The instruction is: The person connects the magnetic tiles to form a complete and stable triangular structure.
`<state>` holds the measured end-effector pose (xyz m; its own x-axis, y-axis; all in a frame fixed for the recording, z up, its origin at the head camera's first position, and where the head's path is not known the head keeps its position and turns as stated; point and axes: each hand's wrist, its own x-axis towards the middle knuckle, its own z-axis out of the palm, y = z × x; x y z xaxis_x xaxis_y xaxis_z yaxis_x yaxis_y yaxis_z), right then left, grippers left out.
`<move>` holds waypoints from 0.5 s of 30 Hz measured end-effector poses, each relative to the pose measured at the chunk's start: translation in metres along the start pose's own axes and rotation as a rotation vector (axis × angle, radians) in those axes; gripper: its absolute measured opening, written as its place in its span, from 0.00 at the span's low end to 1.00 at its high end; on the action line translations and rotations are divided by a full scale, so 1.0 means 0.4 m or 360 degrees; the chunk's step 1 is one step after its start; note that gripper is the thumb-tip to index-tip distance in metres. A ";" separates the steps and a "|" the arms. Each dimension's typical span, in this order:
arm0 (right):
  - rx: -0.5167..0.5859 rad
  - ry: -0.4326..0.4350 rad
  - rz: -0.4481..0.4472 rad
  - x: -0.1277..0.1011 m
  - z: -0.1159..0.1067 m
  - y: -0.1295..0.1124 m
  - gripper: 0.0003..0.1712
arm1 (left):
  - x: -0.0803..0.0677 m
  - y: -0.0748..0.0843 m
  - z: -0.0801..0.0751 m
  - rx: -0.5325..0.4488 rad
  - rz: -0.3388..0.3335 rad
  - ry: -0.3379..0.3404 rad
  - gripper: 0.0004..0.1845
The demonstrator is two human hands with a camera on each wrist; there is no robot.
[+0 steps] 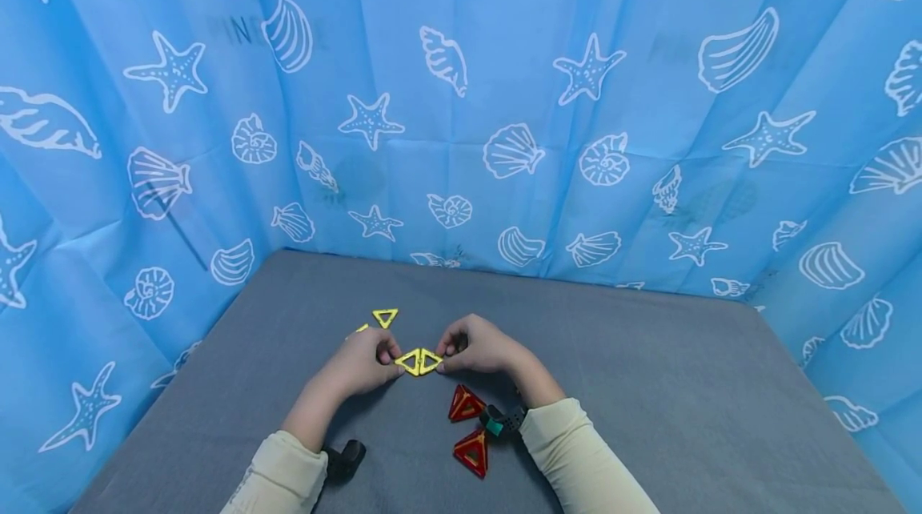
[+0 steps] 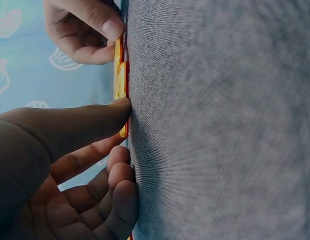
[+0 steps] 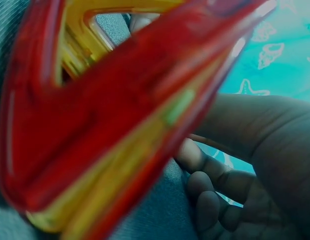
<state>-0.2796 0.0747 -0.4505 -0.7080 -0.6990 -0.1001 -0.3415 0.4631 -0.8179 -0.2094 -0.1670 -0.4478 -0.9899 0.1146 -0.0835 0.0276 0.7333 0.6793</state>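
Note:
Two yellow hollow triangle tiles lie edge to edge on the grey cloth, forming a diamond. My left hand [image 1: 363, 360] pinches the outer corner of the left triangle tile [image 1: 408, 371] between thumb and fingers. At the opposite corner, my right hand [image 1: 488, 346] pinches the right triangle tile [image 1: 433, 369]. From the left wrist view, the yellow tiles [image 2: 123, 75] appear edge-on, flat against the cloth, with red along their lower side. A red and yellow pyramid [image 3: 95, 115] fills much of the right wrist view and hides the right fingertips' contact.
Beyond the left hand lies a loose yellow triangle [image 1: 385, 311]; another yellow piece [image 1: 362, 328] is partly hidden behind that hand. Two red pyramids, a farther one [image 1: 464, 405] and a nearer one [image 1: 471, 451], stand beside the right wrist's black strap [image 1: 513, 419]. A blue shell-print curtain [image 1: 461, 138] encloses the table.

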 end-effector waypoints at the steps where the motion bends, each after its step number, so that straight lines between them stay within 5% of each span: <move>1: 0.0008 -0.0001 -0.0003 0.001 -0.001 0.000 0.06 | 0.001 0.000 0.000 0.0000 0.0001 -0.0001 0.08; 15: 0.0212 0.0048 -0.0048 0.006 -0.006 0.012 0.09 | -0.001 -0.003 -0.002 -0.0053 -0.0002 -0.0041 0.08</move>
<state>-0.2845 0.0766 -0.4534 -0.7175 -0.6940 -0.0588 -0.2792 0.3640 -0.8886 -0.2092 -0.1687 -0.4480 -0.9860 0.1313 -0.1030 0.0212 0.7108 0.7031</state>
